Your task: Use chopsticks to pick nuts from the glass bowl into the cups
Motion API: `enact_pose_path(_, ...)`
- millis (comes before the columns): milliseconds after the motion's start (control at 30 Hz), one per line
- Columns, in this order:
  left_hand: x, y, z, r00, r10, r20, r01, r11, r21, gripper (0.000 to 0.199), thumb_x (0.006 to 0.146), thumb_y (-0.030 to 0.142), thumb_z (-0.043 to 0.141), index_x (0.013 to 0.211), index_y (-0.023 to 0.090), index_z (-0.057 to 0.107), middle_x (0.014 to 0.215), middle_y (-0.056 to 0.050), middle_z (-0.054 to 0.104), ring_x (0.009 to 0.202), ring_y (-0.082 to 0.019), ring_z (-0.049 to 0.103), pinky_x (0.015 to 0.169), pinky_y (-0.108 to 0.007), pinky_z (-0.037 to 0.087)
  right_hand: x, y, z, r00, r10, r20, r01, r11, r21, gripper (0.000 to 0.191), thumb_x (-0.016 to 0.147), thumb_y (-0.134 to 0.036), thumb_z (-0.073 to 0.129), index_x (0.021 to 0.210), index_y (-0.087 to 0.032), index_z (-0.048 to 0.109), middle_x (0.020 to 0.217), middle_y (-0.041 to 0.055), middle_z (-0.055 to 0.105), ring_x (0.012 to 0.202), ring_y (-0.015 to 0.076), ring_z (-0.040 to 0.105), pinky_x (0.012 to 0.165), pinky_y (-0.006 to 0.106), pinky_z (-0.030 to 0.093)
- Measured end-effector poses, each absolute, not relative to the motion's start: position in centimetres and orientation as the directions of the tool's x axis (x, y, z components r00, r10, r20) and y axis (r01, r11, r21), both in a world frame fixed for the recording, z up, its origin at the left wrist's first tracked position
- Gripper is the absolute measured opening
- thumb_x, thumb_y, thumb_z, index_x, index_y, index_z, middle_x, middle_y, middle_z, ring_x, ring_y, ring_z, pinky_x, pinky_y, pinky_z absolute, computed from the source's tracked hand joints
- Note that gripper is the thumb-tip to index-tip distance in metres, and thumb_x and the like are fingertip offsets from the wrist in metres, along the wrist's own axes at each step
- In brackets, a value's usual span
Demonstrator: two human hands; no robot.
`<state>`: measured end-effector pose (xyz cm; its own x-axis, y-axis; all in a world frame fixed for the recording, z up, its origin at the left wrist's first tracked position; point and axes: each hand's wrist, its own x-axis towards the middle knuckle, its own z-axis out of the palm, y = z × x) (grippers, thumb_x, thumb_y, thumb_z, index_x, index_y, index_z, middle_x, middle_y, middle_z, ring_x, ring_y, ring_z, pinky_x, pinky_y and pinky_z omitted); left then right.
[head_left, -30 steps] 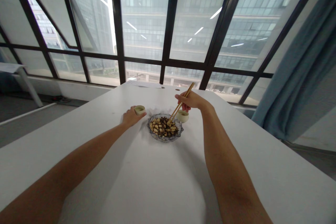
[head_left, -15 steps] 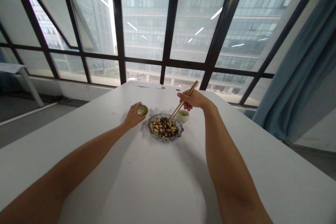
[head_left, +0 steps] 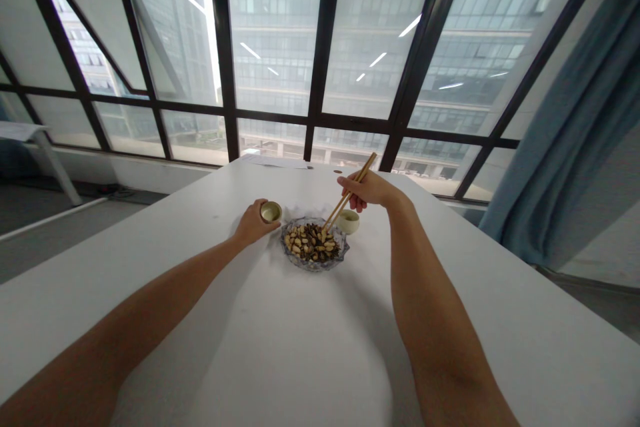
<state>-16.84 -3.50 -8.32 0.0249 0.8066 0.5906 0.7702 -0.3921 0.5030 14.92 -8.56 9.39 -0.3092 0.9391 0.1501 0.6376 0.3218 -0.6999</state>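
Observation:
My left hand point(head_left: 253, 223) is wrapped around a small greenish cup point(head_left: 271, 213), its mouth turned toward me. Just right of that cup stands a scalloped clear glass dish point(head_left: 315, 269), heaped with peanuts point(head_left: 299, 240) on the left and dark striped seeds point(head_left: 327, 252) on the right. My right hand point(head_left: 361, 190) grips a pair of wooden chopsticks point(head_left: 345, 199), slanting down left with their tips at the nuts near the dish's far right side. A second pale cup point(head_left: 349, 222) sits on the table behind the dish's right edge, partly behind the chopsticks.
A long white table point(head_left: 300, 347) stretches to the windows. At its far end lie a flat white sheet point(head_left: 277, 162) and a small brown round spot point(head_left: 338, 171). A blue curtain point(head_left: 565, 133) hangs at right; another white table point(head_left: 23, 131) stands at far left.
The cup in my left hand has tilted slightly, and the small bits that showed inside it are no longer clear. My right hand and the chopsticks look almost still.

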Motion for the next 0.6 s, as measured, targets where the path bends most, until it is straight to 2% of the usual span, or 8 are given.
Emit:
enact_pose_path(167,-16.8,-3.6,-7.8,-0.116,0.9,0.42,0.739,-0.204,0.642,0.071,0.072,0.054,0.08,0.127,0.018,0.052,0.117,-0.012,0.071,0.106,-0.027,0.07,0.09,-0.035,0.054,14.9,-9.0,9.6,-0.277,0.95,0.142,0.673,0.297,-0.677,0.043,0.104,-0.03,0.054,0.065,-0.014,0.061,0.044,0.0035,0.063,0.034,0.0114,0.056,0.036,0.02,0.045)
enact_pose_path(300,-17.2,-2.9,-7.0,-0.172,0.948,0.267,0.743,-0.053,0.667,0.076,0.075,0.063,0.074,0.131,0.017,0.052,0.122,-0.015,0.07,0.109,-0.028,0.069,0.089,-0.034,0.053,15.1,-9.4,9.9,-0.241,0.958,0.155,0.685,0.281,-0.673,0.043,0.105,-0.027,0.052,0.064,-0.014,0.06,0.044,0.0033,0.062,0.033,0.0113,0.056,0.036,0.02,0.045)
enact_pose_path(367,-17.3,-2.2,-6.5,-0.173,0.958,0.23,0.786,-0.007,0.618,0.083,0.075,0.067,0.072,0.136,0.016,0.05,0.13,-0.017,0.067,0.117,-0.031,0.066,0.094,-0.037,0.052,15.3,-9.6,10.1,-0.227,0.96,0.161,0.686,0.275,-0.673,0.043,0.105,-0.026,0.052,0.065,-0.014,0.06,0.044,0.0034,0.062,0.033,0.0112,0.056,0.035,0.02,0.044)
enact_pose_path(433,-17.0,-1.5,-5.8,-0.148,0.945,0.291,0.858,-0.024,0.514,0.087,0.076,0.07,0.069,0.141,0.017,0.047,0.141,-0.019,0.06,0.128,-0.035,0.058,0.102,-0.044,0.047,15.4,-9.8,10.3,-0.214,0.961,0.174,0.683,0.275,-0.677,0.043,0.105,-0.026,0.051,0.065,-0.014,0.06,0.044,0.0034,0.062,0.032,0.0109,0.055,0.035,0.02,0.044)
enact_pose_path(533,-15.4,-0.6,-4.6,0.041,0.9,0.435,0.932,-0.191,0.308,0.083,0.08,0.068,0.065,0.144,0.019,0.047,0.147,-0.018,0.055,0.136,-0.037,0.051,0.113,-0.05,0.036,15.6,-9.8,10.3,-0.21,0.961,0.181,0.67,0.276,-0.689,0.044,0.105,-0.027,0.052,0.064,-0.014,0.06,0.044,0.0036,0.062,0.032,0.0108,0.055,0.035,0.02,0.044)
enact_pose_path(600,-13.9,-0.2,-3.8,0.184,0.896,0.405,0.93,-0.292,0.223,0.078,0.082,0.064,0.064,0.144,0.02,0.047,0.143,-0.016,0.06,0.134,-0.036,0.053,0.115,-0.052,0.031,15.7,-9.7,10.3,-0.213,0.961,0.176,0.661,0.275,-0.698,0.044,0.105,-0.027,0.052,0.064,-0.014,0.061,0.044,0.0037,0.062,0.032,0.0111,0.055,0.035,0.02,0.044)
